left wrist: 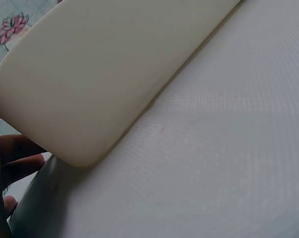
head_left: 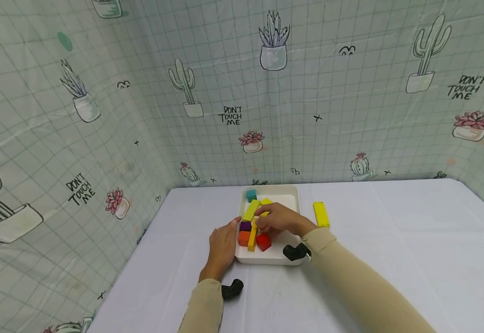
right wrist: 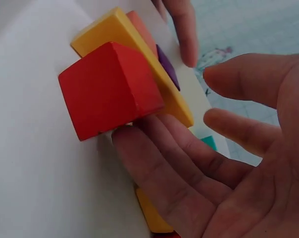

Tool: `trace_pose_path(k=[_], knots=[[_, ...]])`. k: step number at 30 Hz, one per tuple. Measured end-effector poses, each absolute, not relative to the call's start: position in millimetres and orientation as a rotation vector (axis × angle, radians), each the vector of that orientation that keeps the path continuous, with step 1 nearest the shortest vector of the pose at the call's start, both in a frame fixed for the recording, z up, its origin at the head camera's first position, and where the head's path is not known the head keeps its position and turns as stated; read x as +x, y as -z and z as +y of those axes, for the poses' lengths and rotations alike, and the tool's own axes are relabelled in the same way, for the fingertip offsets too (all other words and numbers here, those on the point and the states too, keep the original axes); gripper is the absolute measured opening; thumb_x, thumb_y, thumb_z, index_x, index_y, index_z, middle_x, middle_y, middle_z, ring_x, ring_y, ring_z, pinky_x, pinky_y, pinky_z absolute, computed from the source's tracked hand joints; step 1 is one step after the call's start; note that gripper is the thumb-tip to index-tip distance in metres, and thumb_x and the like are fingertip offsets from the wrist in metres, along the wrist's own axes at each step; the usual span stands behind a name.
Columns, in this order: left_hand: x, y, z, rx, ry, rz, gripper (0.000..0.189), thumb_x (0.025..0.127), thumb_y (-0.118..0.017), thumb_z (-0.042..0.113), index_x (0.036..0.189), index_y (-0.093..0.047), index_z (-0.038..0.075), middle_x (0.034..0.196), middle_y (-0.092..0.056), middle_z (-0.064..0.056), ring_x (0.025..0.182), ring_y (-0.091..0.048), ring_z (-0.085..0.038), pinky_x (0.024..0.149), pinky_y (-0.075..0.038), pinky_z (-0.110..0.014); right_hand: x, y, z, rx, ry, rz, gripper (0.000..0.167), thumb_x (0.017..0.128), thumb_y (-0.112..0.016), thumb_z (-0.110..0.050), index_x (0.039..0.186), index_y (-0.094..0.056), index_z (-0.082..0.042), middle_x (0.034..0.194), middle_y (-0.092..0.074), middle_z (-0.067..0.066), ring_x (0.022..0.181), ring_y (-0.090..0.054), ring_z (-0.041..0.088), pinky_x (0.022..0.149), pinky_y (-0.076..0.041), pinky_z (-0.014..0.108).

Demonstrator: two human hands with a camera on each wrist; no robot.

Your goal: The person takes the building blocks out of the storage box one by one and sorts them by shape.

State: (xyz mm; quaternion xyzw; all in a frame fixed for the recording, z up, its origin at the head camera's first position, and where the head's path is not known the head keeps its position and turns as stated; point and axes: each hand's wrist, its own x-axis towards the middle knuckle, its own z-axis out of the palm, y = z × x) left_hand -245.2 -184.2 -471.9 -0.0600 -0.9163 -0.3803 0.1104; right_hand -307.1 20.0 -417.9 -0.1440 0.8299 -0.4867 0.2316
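A white tray [head_left: 263,260] holds several coloured blocks. My left hand [head_left: 222,244] lies along the tray's left side, fingertips touching its rim; in the left wrist view, fingers [left wrist: 21,169] show beside the tray's wall [left wrist: 90,89]. Over the tray, my right hand [head_left: 281,217] touches a red block [right wrist: 97,94] with extended fingers [right wrist: 154,163], its thumb and another finger apart from it. Against the red block leans a long yellow block [head_left: 252,238]. Beside that lie an orange block [head_left: 244,238] and a purple block [head_left: 245,226].
Farther back in the tray are a teal block [head_left: 251,195] and a yellow-green block [head_left: 250,211], with another yellow block [head_left: 266,201] partly hidden by my right hand. A yellow block [head_left: 320,214] lies on the white table [head_left: 392,259], right of the tray. Patterned cloth [head_left: 308,92] hangs behind.
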Motion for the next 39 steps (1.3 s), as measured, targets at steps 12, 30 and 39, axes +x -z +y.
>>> trace_pose_path(k=[12,30,39], knots=[[-244,471,-183,-0.172,1.116,-2.688,0.059,0.109,-0.022,0.046,0.141,-0.059,0.013,0.141,-0.059,-0.010,0.133,-0.050,-0.034,0.117,-0.012,-0.063,-311,425,8,-0.405,1.263,2.441,0.037,0.090,-0.072,-0.023,0.121,-0.068,-0.006,0.082,-0.067,0.006,0.070,-0.064,0.020,0.065,-0.060,0.031],[-246,473,-184,-0.177,1.130,-2.681,0.060,0.109,-0.021,0.047,0.141,-0.059,0.014,0.140,-0.059,-0.009,0.132,-0.050,-0.033,0.117,-0.013,-0.062,-309,423,-1,-0.275,1.157,2.571,0.019,0.088,-0.076,-0.026,0.088,-0.068,-0.009,0.078,-0.065,0.005,0.067,-0.060,0.019,0.059,-0.055,0.025],[-246,473,-184,-0.200,1.100,-2.681,0.058,0.109,-0.022,0.045,0.141,-0.059,0.012,0.139,-0.060,-0.010,0.132,-0.051,-0.033,0.117,-0.014,-0.063,-306,421,-3,-0.254,1.208,2.523,0.015,0.087,-0.069,-0.017,0.098,-0.071,-0.008,0.081,-0.066,0.006,0.071,-0.062,0.020,0.062,-0.056,0.026]])
